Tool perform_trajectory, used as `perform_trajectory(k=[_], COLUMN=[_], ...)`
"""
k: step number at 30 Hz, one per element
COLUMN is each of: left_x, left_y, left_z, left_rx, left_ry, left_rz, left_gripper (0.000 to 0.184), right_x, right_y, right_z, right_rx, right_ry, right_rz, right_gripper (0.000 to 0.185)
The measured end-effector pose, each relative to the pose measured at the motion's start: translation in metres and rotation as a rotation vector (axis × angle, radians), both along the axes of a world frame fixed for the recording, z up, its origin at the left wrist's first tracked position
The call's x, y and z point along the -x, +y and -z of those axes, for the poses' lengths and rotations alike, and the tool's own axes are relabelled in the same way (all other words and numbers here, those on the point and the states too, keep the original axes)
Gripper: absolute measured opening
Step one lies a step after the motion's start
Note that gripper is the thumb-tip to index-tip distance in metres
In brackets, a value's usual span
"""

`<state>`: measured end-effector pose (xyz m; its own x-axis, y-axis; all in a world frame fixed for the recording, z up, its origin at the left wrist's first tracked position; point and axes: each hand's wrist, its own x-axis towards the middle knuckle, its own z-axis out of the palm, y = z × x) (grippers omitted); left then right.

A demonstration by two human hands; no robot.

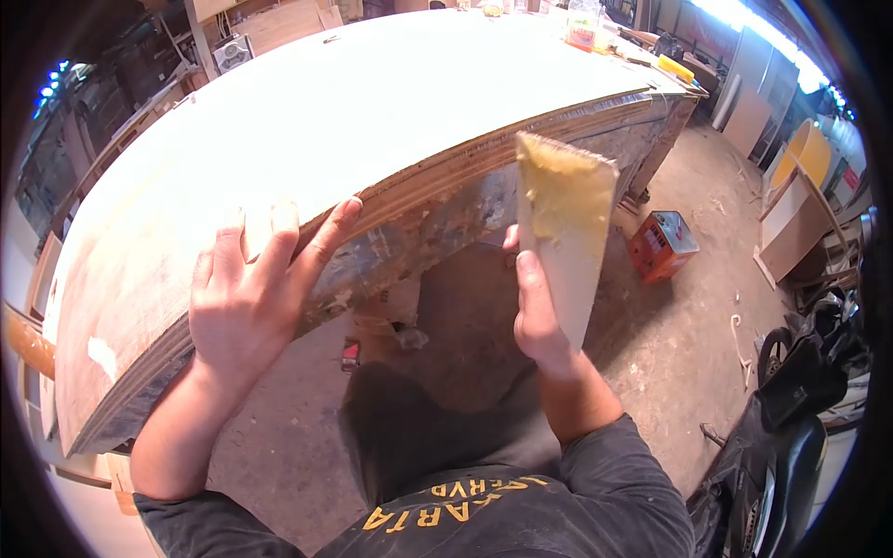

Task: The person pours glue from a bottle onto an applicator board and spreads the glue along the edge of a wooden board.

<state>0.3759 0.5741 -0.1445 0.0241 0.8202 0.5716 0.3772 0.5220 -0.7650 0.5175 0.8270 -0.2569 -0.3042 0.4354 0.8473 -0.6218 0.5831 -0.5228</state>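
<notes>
My left hand (246, 298) rests on the near edge of a big white-topped workbench (316, 112), fingers spread, with the thumb along the layered plywood rim. In front of the bench's side, my right hand (535, 312) grips a flat, pale strip of board (569, 232) by its lower part. That strip is held upright, its wider end at the top. Yellow, glue-like paste covers the upper part of its face. Most of my right fingers are hidden behind the strip.
A red-orange tin can (662, 246) stands on the floor right of the bench. A bottle with orange liquid (581, 33) and a yellow object (676, 69) sit at the bench's far right. Along the right side is a parked motorbike (791, 474). A small red item (350, 355) lies below the bench.
</notes>
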Motion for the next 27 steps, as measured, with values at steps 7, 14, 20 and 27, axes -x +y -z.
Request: perform_trajectory(k=[7,14,20,27], left_x=[0.005,0.004,0.001,0.003], left_y=[-0.003,-0.004,-0.005,-0.008], left_z=[0.003,0.003,0.000,0.000], left_rx=[-0.041,-0.066,-0.043,-0.073], left_ry=[-0.055,-0.091,-0.099,-0.102], left_rz=[0.069,0.115,0.091,0.150], left_gripper=[0.074,0.075,0.075,0.076], right_x=[0.034,0.055,0.052,0.046], right_y=[0.037,0.077,0.079,0.072], right_z=[-0.078,-0.126,-0.115,-0.113], right_rx=[0.007,-0.124,-0.130,-0.119], right_ry=[0.152,-0.145,-0.128,-0.088], right_rz=[-0.043,-0.100,-0.053,-0.042], right_gripper=[0.056,0.051,0.052,0.050])
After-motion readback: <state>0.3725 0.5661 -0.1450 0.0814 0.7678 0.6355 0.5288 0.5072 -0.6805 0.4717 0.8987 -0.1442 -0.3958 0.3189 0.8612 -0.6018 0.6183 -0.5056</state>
